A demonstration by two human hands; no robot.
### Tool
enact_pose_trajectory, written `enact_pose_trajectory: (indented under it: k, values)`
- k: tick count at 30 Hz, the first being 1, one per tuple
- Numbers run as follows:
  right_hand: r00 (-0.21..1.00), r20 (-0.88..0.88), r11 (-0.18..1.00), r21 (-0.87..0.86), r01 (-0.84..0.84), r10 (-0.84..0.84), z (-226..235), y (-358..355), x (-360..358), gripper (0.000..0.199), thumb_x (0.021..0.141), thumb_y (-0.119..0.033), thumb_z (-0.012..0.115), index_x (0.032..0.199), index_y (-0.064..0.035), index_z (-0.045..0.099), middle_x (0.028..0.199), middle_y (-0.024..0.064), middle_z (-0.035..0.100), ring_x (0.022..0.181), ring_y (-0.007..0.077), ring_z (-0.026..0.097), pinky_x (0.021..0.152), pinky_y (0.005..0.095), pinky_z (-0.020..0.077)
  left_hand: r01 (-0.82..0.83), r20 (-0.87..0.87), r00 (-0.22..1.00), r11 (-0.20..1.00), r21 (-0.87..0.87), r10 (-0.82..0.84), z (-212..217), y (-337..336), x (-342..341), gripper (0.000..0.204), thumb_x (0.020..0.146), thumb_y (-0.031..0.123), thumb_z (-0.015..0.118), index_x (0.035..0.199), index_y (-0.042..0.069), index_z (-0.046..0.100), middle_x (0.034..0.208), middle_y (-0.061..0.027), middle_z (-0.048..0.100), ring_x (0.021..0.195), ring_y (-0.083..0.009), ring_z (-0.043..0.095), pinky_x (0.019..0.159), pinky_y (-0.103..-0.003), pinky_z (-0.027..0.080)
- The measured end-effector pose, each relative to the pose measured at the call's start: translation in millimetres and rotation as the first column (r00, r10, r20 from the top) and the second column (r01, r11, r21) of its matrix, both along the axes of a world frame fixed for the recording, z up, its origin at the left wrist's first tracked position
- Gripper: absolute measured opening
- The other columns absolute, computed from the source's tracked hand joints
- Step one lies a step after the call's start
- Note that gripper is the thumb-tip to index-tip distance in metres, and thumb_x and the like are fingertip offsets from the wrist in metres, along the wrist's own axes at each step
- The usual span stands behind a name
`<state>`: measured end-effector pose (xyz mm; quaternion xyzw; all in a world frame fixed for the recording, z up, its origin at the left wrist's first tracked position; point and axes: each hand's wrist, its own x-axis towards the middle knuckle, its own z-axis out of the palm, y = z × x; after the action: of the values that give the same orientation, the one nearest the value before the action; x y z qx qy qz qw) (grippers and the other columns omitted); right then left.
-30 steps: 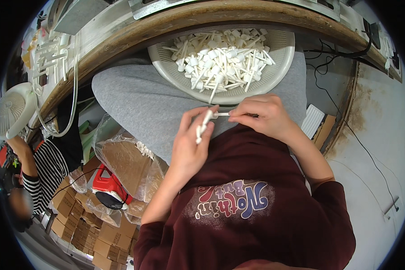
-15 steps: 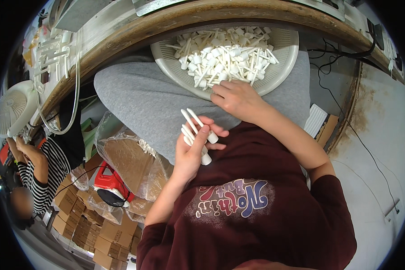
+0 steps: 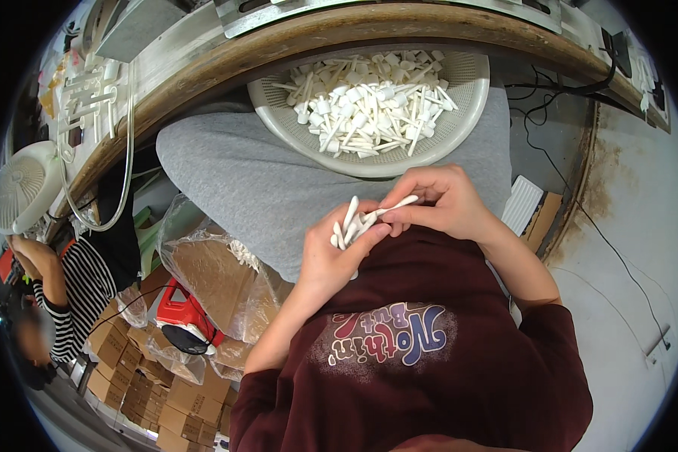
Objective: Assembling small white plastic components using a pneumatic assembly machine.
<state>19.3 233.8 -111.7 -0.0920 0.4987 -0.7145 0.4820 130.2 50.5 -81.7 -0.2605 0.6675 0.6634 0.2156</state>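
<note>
My left hand is closed round several white plastic pieces, thin pointed sticks that stand up from between its fingers and thumb. Close against it on the right, my right hand pinches one white stick piece, its tip pointing up and to the right. Where that piece's lower end meets the left hand's bunch is hidden by fingers. Just beyond both hands, a pale plastic basket rests at my lap, heaped with loose white pieces, each a thin stick with a round cap-like end.
A wooden-edged workbench curves above the basket. To the left are a fan, a red device, plastic-wrapped cardboard and stacked cartons. Another person's striped sleeve is farther left. Black cables hang at right.
My right hand has moved from the basket's near rim down to the left hand and now pinches a stick piece. The bunch in my left hand has shifted with its fingers closing.
</note>
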Motion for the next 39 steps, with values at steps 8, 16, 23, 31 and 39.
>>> enact_pose_trajectory:
  k: [8,16,23,31,39]
  values:
    - [0.564,-0.813,0.968,0.232,0.091,0.142,14.6,11.0,-8.1,0.012,0.083,-0.008,0.077,0.094,-0.0031,0.076,0.082,0.0061,0.073,0.070,0.0172,0.071,0.062,0.0280,0.0559,0.051,-0.074,0.995,0.991,-0.121,-0.060,11.7,-0.1,-1.6,0.012,0.098,0.013,0.065,0.096,0.001,0.066,0.076,-0.0056,0.067,0.060,-0.0100,0.062,0.054,-0.025,0.046]
    - [0.661,-0.749,0.846,0.382,0.372,0.048,39.8,44.9,-34.7,0.014,0.082,-0.008,0.077,0.095,-0.0032,0.078,0.080,0.0087,0.073,0.067,0.0185,0.070,0.058,0.0273,0.0545,-0.072,-0.213,0.976,0.866,-0.495,-0.041,27.9,-40.0,-0.2,0.009,0.096,0.009,0.065,0.090,0.001,0.065,0.067,-0.0070,0.058,0.056,-0.0173,0.059,0.053,-0.031,0.044]
    - [0.494,-0.869,0.969,0.115,0.218,-0.008,49.3,3.1,-3.2,0.018,0.077,-0.011,0.084,0.092,-0.0044,0.078,0.075,0.0069,0.070,0.060,0.0182,0.066,0.053,0.0282,0.0509,0.028,-0.320,0.936,0.940,-0.340,-0.144,34.4,-16.5,-13.2,0.003,0.091,0.003,0.064,0.090,0.001,0.066,0.071,-0.0080,0.061,0.058,-0.0162,0.061,0.052,-0.030,0.044]
    - [0.517,-0.854,0.968,0.084,0.238,-0.053,53.6,4.4,-0.2,0.019,0.076,-0.012,0.084,0.092,-0.0043,0.077,0.072,0.0071,0.069,0.060,0.0186,0.066,0.052,0.0294,0.0507,0.061,-0.352,0.908,0.904,-0.424,-0.227,41.7,-18.2,-11.0,0.004,0.090,0.002,0.064,0.088,0.001,0.067,0.073,-0.0104,0.062,0.058,-0.0237,0.063,0.052,-0.033,0.046]
    - [0.398,-0.915,0.975,0.142,0.169,0.064,64.1,6.0,7.0,0.014,0.079,-0.011,0.081,0.089,-0.0025,0.074,0.076,0.0078,0.069,0.062,0.0207,0.067,0.053,0.0314,0.0512,0.123,-0.371,0.812,0.753,-0.646,-0.451,51.3,-15.0,-12.1,0.005,0.088,0.007,0.069,0.086,0.004,0.068,0.074,-0.0113,0.062,0.060,-0.0300,0.063,0.053,-0.036,0.048]
